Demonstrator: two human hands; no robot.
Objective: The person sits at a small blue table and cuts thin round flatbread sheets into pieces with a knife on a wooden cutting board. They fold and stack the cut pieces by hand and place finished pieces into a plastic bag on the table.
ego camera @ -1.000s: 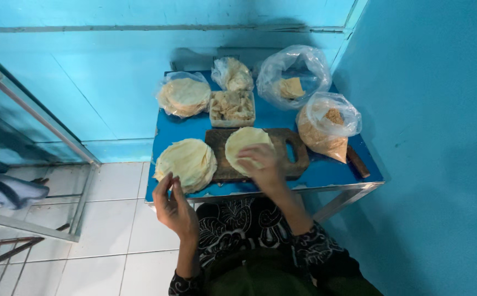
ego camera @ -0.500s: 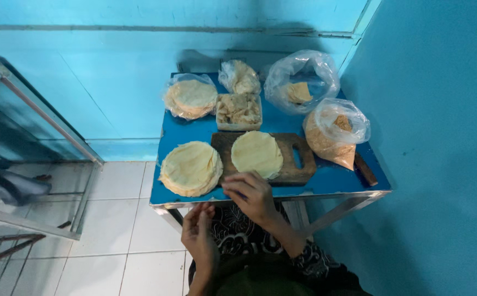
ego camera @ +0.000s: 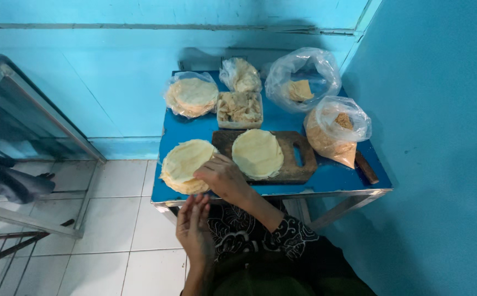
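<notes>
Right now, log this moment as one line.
right hand: open, on stack of round pale wrappers | left hand: open, below blue table edge | single wrapper on wooden board

The tabletop (ego camera: 331, 178) is bright blue, like the turquoise wall (ego camera: 112, 82). The stack of wrappers (ego camera: 183, 164) and the single round wrapper (ego camera: 257, 153) are pale cream-yellow; the cutting board (ego camera: 298, 164) is dark brown. The sleeve (ego camera: 282, 235) is black with a white swirling print. The floor tiles (ego camera: 117, 219) are white.

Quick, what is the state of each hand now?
Left hand: open, holding nothing, below the table edge.
Right hand: resting on the stack of flat wrappers; whether it grips one cannot be told.
</notes>
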